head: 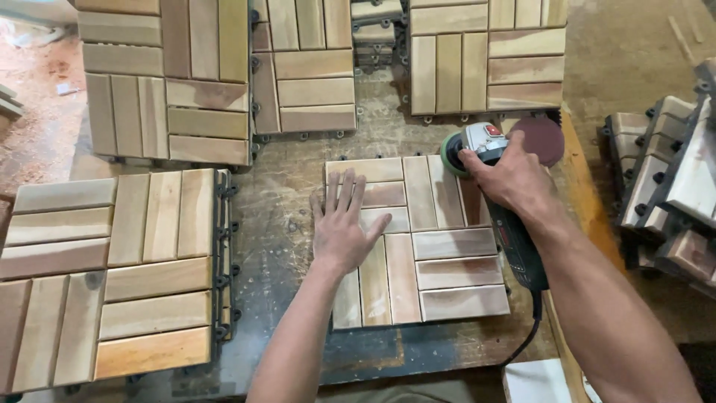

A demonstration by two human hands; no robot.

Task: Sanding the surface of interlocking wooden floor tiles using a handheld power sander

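A square wooden deck tile [432, 254] made of slats lies flat in the middle of a dusty workbench [283, 209]. My left hand [341, 224] presses flat on the tile's left half, fingers spread. My right hand [507, 175] grips a dark angle grinder [514, 246] with a green sanding pad [452, 155] resting at the tile's upper right corner. The grinder's black cord [531, 328] trails down toward the bench's near edge.
Stacks of similar slatted tiles sit at the left [112, 276], upper left [164, 82], top middle [309, 67] and top right [485, 56]. A round brown sanding disc [541, 138] lies by the grinder. More tiles lean on edge at the far right [671, 186].
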